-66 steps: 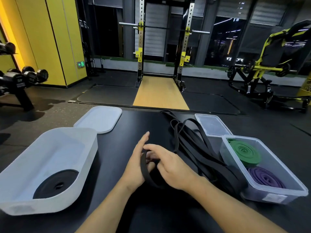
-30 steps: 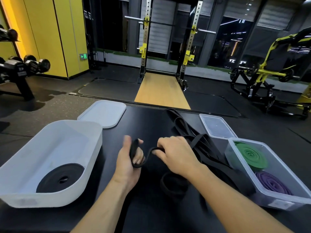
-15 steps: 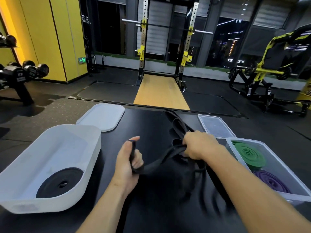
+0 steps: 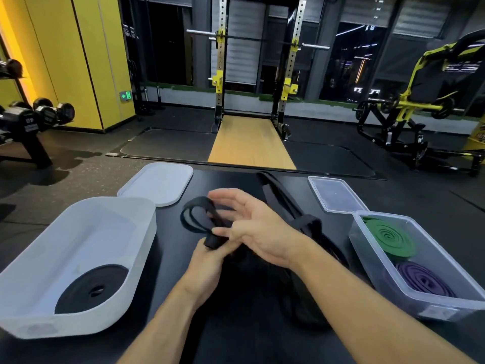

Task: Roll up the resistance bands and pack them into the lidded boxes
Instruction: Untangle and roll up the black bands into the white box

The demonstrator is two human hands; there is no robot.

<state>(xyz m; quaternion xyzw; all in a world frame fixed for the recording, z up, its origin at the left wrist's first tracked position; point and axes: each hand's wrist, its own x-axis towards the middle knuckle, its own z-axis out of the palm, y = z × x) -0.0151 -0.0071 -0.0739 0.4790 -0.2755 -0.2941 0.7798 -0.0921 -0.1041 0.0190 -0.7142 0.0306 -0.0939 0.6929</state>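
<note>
A black resistance band loops above the black table. My left hand pinches its folded end from below. Over that end lies my right hand, fingers spread and fairly straight, touching the band where it crosses. More loose black bands trail across the table to the right. The white box on the left holds one rolled black band. Inside the clear box on the right lie a rolled green band and a rolled purple band.
A white lid lies behind the white box, and a clear lid behind the clear box. Beyond the table edge are a squat rack, a dumbbell rack at left and a yellow machine at right.
My right hand let go of the pulled band, came back left and opened over my left hand. The band end now forms a small loop above my left hand.
</note>
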